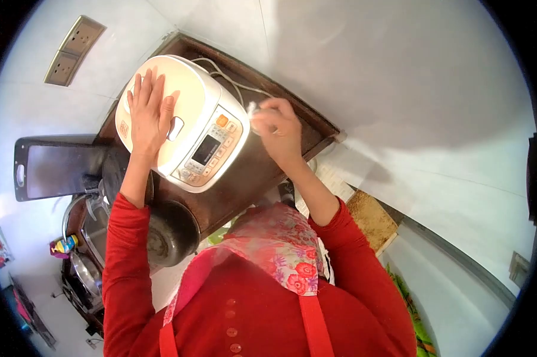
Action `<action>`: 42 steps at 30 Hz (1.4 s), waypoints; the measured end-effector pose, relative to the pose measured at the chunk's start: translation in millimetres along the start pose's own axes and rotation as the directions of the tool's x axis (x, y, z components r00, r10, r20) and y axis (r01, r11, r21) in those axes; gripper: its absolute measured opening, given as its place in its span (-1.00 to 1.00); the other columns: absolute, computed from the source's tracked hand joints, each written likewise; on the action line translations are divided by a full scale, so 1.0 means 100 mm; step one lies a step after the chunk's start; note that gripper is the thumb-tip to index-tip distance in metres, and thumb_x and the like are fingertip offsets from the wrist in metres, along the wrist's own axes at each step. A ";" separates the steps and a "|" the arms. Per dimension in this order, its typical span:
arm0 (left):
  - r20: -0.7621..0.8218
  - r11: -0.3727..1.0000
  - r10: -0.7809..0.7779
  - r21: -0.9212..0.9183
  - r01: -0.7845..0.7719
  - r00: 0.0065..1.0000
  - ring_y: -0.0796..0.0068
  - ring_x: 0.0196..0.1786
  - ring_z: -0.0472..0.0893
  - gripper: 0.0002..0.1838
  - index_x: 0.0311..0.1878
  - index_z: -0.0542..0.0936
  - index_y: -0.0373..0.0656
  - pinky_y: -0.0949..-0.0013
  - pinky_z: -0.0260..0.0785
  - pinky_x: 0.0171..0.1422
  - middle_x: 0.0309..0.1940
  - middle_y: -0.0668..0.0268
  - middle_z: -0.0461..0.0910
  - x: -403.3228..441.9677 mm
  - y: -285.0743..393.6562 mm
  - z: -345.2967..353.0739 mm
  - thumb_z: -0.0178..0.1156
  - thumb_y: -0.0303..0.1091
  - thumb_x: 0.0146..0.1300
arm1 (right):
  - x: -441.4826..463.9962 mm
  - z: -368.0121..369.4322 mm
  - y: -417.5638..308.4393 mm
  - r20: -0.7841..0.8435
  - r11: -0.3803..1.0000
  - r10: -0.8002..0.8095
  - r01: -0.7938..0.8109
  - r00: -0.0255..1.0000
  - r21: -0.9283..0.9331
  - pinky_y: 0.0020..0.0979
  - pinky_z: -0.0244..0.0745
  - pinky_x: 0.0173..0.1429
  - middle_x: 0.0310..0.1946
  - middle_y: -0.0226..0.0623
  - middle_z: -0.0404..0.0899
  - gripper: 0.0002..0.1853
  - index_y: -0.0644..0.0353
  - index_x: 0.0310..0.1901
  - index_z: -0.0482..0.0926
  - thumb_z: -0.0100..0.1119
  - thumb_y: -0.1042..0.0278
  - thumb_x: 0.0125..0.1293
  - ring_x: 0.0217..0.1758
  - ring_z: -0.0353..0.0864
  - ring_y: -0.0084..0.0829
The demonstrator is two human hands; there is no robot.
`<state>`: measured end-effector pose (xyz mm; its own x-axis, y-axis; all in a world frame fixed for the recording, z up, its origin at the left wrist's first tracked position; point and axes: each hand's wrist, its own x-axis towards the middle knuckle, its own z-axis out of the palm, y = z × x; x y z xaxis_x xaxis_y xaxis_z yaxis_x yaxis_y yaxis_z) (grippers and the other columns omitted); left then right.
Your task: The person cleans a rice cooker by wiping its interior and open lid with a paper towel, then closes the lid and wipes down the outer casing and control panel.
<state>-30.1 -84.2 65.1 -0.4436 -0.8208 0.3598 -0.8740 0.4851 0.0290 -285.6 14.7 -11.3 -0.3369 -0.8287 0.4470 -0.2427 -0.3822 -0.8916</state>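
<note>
A white and cream rice cooker (188, 95) stands on a dark brown counter, its lid down and its button panel and small dark display facing me. My left hand (148, 113) lies flat on the lid with the fingers stretched out. Beside the cooker's right side is my right hand (278, 128), a little blurred, its fingers curled round a small white crumpled thing (252, 110). That white thing is close to the cooker's side; whether it touches is unclear, and most of it is hidden in the hand.
A pale cord (244, 85) runs behind the cooker along the wall. Left of it are a dark pot (172, 233), a black chopping board (60, 169) and a sink with a tap (72, 214). A wall socket (75, 50) is at upper left. A brown board (372, 220) lies at right.
</note>
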 end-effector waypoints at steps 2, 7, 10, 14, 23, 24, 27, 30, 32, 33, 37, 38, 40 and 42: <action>-0.006 1.000 0.006 0.016 -0.006 1.000 -0.04 0.54 0.01 -0.46 0.38 0.37 -0.10 -0.17 -0.29 0.53 0.48 0.10 0.15 -0.02 -0.03 0.04 -0.16 -0.03 0.47 | 0.11 0.08 0.05 0.099 0.998 -0.060 0.063 0.993 -0.021 -0.31 0.50 -0.25 -0.31 -0.19 0.56 -0.95 0.30 -0.37 0.58 0.23 0.60 0.10 -0.29 0.60 -0.21; -0.036 1.000 -0.016 -0.015 0.016 0.999 -0.05 0.53 0.03 -0.43 0.29 0.45 -0.20 -0.18 -0.22 0.52 0.45 0.07 0.19 0.00 0.01 0.00 -0.07 0.03 0.43 | -0.34 0.16 -0.08 0.166 0.949 -0.249 0.274 0.954 -0.156 -0.25 0.53 -0.16 -0.27 -0.15 0.57 -0.99 0.31 -0.40 0.54 0.16 0.59 0.13 -0.22 0.60 -0.13; -0.039 1.000 -0.014 -0.019 0.014 0.999 -0.05 0.53 0.04 -0.44 0.28 0.46 -0.20 -0.18 -0.22 0.52 0.44 0.06 0.20 -0.01 0.02 0.03 -0.05 0.02 0.42 | -0.82 0.30 -0.34 0.263 0.966 -0.230 0.253 0.937 -0.055 -0.24 0.57 -0.09 -0.23 -0.09 0.57 -0.94 0.34 -0.33 0.53 0.14 0.59 0.14 -0.17 0.62 -0.13; -0.052 1.000 -0.004 -0.004 0.004 0.999 -0.05 0.52 0.06 -0.44 0.28 0.47 -0.20 -0.17 -0.22 0.52 0.43 0.04 0.22 0.00 -0.01 0.03 -0.03 0.02 0.41 | -0.40 0.17 -0.03 0.129 0.964 -0.160 0.183 0.979 -0.194 -0.22 0.47 -0.20 -0.29 -0.13 0.50 -0.95 0.29 -0.30 0.52 0.09 0.55 0.21 -0.26 0.54 -0.09; -0.055 1.000 0.010 0.005 -0.009 0.998 -0.05 0.52 0.05 -0.43 0.31 0.44 -0.16 -0.17 -0.22 0.52 0.43 0.05 0.21 -0.02 0.00 0.05 -0.07 0.04 0.43 | -0.64 0.22 -0.28 0.246 0.953 -0.258 0.288 0.935 -0.098 -0.25 0.57 -0.12 -0.21 -0.08 0.60 -0.85 0.36 -0.27 0.58 0.14 0.65 0.09 -0.18 0.62 -0.11; -0.068 1.000 0.008 -0.001 -0.009 0.998 -0.06 0.51 0.07 -0.43 0.28 0.47 -0.20 -0.16 -0.20 0.52 0.42 0.02 0.23 -0.01 0.01 0.04 -0.05 0.05 0.42 | -0.57 0.24 -0.12 0.165 0.950 -0.269 0.290 0.949 -0.117 -0.26 0.56 -0.15 -0.24 -0.11 0.57 -0.90 0.33 -0.32 0.56 0.13 0.66 0.10 -0.21 0.61 -0.13; -0.061 1.000 -0.006 0.002 0.006 0.998 -0.07 0.51 0.07 -0.43 0.28 0.47 -0.20 -0.16 -0.21 0.52 0.42 0.03 0.23 -0.01 0.02 0.03 -0.04 0.05 0.42 | -0.15 0.16 -0.05 0.096 0.959 -0.158 0.176 0.983 -0.221 -0.23 0.50 -0.22 -0.34 -0.12 0.50 -0.96 0.30 -0.41 0.48 0.10 0.63 0.15 -0.30 0.55 -0.11; -0.075 1.000 0.011 0.017 -0.010 0.997 -0.07 0.51 0.07 -0.43 0.27 0.47 -0.21 -0.16 -0.20 0.52 0.42 0.03 0.23 -0.01 0.01 0.04 -0.04 0.04 0.42 | -0.42 0.26 -0.15 0.100 0.955 -0.203 0.219 0.974 -0.200 -0.27 0.52 -0.17 -0.28 -0.12 0.53 -0.99 0.30 -0.37 0.52 0.12 0.60 0.16 -0.26 0.58 -0.12; -0.073 1.000 0.005 0.026 -0.003 0.997 -0.07 0.51 0.07 -0.43 0.27 0.47 -0.21 -0.16 -0.20 0.52 0.42 0.03 0.23 0.00 0.00 0.04 -0.04 0.04 0.42 | -0.75 0.34 -0.32 0.173 0.951 -0.243 0.270 0.954 -0.149 -0.28 0.53 -0.15 -0.26 -0.12 0.55 -0.98 0.30 -0.37 0.54 0.13 0.59 0.15 -0.23 0.59 -0.14; -0.070 1.000 0.003 0.030 -0.001 0.998 -0.07 0.51 0.07 -0.43 0.27 0.47 -0.21 -0.15 -0.20 0.52 0.42 0.03 0.23 -0.01 0.01 0.04 -0.04 0.04 0.42 | -0.83 0.37 -0.40 0.238 0.953 -0.252 0.283 0.938 -0.105 -0.28 0.54 -0.13 -0.25 -0.12 0.55 -0.97 0.30 -0.37 0.55 0.13 0.59 0.15 -0.21 0.60 -0.15; -0.075 1.000 0.003 0.009 -0.003 0.997 -0.07 0.51 0.08 -0.43 0.27 0.47 -0.21 -0.16 -0.20 0.52 0.42 0.03 0.23 -0.03 0.01 0.04 -0.03 0.05 0.41 | -0.48 0.24 -0.20 0.130 0.983 -0.100 0.118 0.986 -0.141 -0.29 0.49 -0.24 -0.26 -0.19 0.52 -0.96 0.28 -0.39 0.54 0.18 0.61 0.10 -0.32 0.56 -0.20; -0.074 1.000 0.000 0.013 0.001 0.997 -0.07 0.51 0.08 -0.43 0.27 0.47 -0.21 -0.16 -0.20 0.52 0.42 0.03 0.23 -0.02 0.01 0.04 -0.03 0.05 0.41 | -0.34 0.24 -0.14 0.064 0.989 -0.052 0.060 0.997 -0.136 -0.27 0.48 -0.25 -0.25 -0.20 0.52 -0.95 0.27 -0.38 0.54 0.17 0.61 0.10 -0.31 0.56 -0.19; -0.072 1.000 0.001 0.018 0.000 0.997 -0.06 0.51 0.08 -0.42 0.27 0.47 -0.21 -0.15 -0.19 0.52 0.42 0.03 0.23 -0.02 0.02 0.04 -0.04 0.05 0.41 | -0.28 0.25 -0.11 0.034 0.986 -0.050 0.055 0.998 -0.160 -0.23 0.45 -0.25 -0.25 -0.20 0.51 -0.92 0.24 -0.37 0.56 0.17 0.62 0.10 -0.31 0.55 -0.18; -0.072 1.000 0.000 0.018 0.002 0.997 -0.05 0.51 0.08 -0.42 0.27 0.47 -0.22 -0.14 -0.19 0.52 0.42 0.04 0.23 -0.01 0.03 0.03 -0.04 0.05 0.42 | -0.44 0.30 -0.20 0.054 0.988 -0.068 0.075 0.996 -0.134 -0.23 0.45 -0.24 -0.25 -0.19 0.51 -0.92 0.24 -0.36 0.56 0.18 0.61 0.09 -0.31 0.54 -0.17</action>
<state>-32.5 -82.6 62.2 -0.4278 -0.7971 0.4261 -0.8782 0.4781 0.0126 -238.8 47.1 -15.0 -0.2697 -0.8215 0.5023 -0.3871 -0.3851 -0.8378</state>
